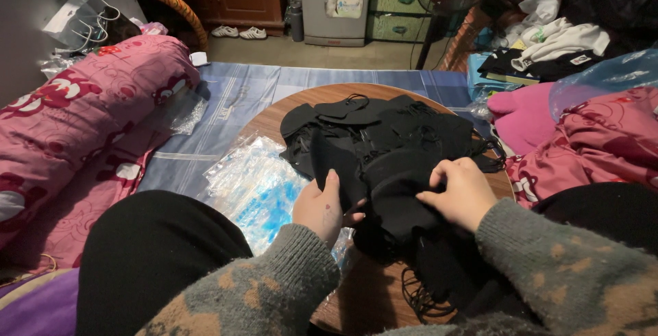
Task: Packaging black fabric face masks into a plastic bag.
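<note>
A heap of black cloth face masks [384, 137] with thin ear loops lies on a round wooden tabletop [274, 120]. My left hand [321, 207] presses on the near edge of the heap, thumb up against a mask. My right hand [462, 192] pinches a black mask [404, 195] at the front of the pile, fingers curled over its edge. More black masks and loose loops [425, 288] hang down toward my lap. Both arms wear grey patterned sleeves.
Clear plastic bags [253, 185] with blue print lie on the table's left side. A pink floral blanket [82, 117] is at left, pink bedding and folded clothes [555, 48] at right. A blue mat [226, 103] covers the floor; a small fridge [336, 4] stands behind.
</note>
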